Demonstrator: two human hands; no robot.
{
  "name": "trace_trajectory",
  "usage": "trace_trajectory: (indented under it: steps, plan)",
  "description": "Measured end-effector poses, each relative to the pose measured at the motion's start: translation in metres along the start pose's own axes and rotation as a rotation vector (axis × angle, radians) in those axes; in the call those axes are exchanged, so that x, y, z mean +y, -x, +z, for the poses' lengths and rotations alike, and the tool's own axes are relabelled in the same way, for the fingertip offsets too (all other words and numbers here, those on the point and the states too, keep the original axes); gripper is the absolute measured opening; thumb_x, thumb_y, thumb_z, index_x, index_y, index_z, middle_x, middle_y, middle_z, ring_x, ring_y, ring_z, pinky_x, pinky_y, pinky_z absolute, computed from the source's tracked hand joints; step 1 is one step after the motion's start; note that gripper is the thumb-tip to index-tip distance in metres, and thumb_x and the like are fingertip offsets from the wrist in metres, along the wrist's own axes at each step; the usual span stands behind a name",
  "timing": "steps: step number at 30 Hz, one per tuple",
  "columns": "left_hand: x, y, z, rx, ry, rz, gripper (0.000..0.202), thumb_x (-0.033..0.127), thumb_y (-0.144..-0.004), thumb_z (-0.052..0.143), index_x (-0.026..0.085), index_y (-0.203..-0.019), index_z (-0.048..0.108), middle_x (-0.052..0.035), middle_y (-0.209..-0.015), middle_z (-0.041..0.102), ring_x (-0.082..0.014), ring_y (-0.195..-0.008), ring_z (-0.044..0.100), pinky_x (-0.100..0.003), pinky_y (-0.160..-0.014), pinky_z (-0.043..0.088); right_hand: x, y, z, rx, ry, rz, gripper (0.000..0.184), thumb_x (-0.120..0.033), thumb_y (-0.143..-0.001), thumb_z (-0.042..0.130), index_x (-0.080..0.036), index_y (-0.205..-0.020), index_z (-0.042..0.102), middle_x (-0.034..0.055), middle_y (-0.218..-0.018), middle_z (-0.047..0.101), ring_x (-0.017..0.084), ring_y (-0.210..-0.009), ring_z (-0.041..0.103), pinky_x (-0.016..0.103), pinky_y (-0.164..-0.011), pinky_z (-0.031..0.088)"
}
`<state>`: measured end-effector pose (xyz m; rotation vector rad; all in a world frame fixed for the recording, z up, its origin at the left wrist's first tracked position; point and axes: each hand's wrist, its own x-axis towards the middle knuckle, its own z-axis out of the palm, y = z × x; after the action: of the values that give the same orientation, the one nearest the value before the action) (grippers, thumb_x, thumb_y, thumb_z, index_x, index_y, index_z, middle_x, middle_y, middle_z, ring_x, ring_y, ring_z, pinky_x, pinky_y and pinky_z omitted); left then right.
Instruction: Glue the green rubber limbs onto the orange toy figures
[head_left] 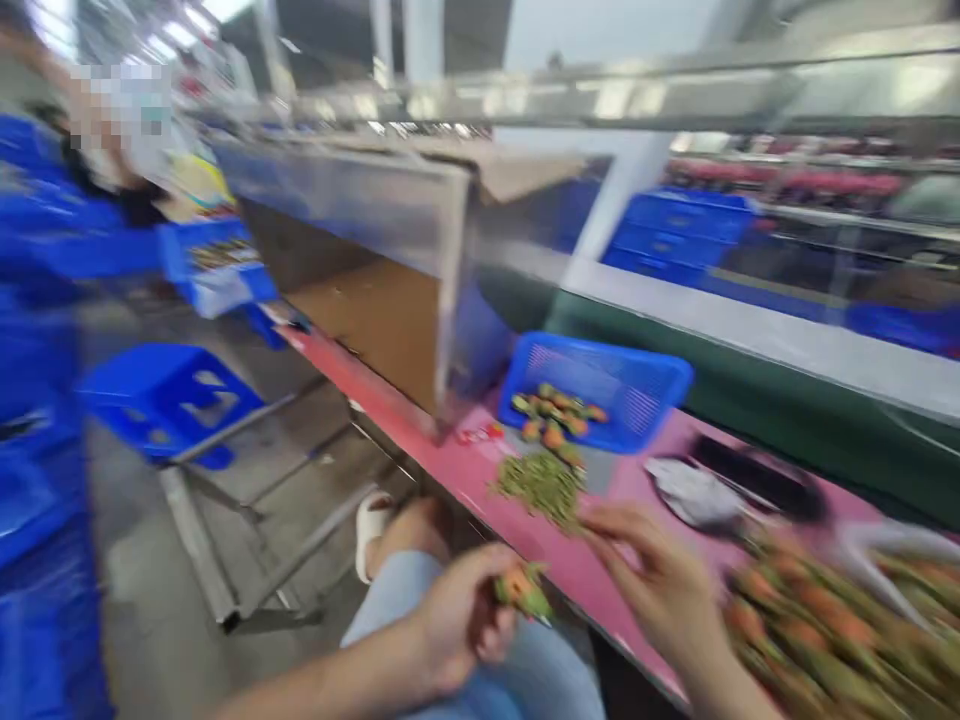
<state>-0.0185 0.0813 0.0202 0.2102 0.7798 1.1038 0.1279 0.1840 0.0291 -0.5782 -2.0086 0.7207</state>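
My left hand (469, 615) is closed round an orange-and-green flower bud (520, 588), held above my lap. The bud looks artificial, though blur hides its detail. Over the pink tabletop, my right hand (660, 575) reaches to the near edge of a heap of small green pieces (544, 485). Its thumb and forefinger are drawn together at the tips, and whatever lies between them is too blurred to name. Behind the heap, several orange-and-green buds (555, 415) lie in and in front of a blue plastic basket (600, 385).
A large pile of orange-and-green flowers (817, 620) lies at right, beside a clear plastic bag (900, 550). A black phone-like object (757, 475) and a crumpled white item (694, 492) are on the table. A blue stool (165, 390) stands at left; a person sits farther back.
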Motion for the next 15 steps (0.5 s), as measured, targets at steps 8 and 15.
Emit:
trace_trajectory:
  steps: [8, 15]
  plan:
    - [0.007, -0.009, 0.027, -0.036, -0.036, -0.117, 0.04, 0.047, -0.054, 0.074, 0.018, -0.069, 0.051, 0.0103, -0.028, 0.041, -0.0006, -0.024, 0.02, -0.012, -0.027, 0.01, -0.036, 0.009, -0.014, -0.045, -0.044, 0.017, 0.014, -0.011, -0.081, 0.057, -0.021, -0.088, 0.063, 0.0025, -0.073, 0.06, 0.015, -0.067, 0.056, 0.028, -0.058, 0.046]
    - [0.005, -0.011, 0.03, -0.009, -0.124, -0.122, 0.045, 0.055, -0.054, 0.071, 0.018, -0.067, 0.049, 0.0115, -0.028, 0.038, -0.0002, -0.022, 0.019, -0.012, -0.026, 0.01, -0.037, 0.013, -0.017, -0.1, -0.033, 0.028, 0.013, -0.011, -0.081, 0.056, -0.021, -0.086, 0.062, 0.0025, -0.071, 0.06, 0.015, -0.066, 0.055, 0.029, -0.059, 0.045]
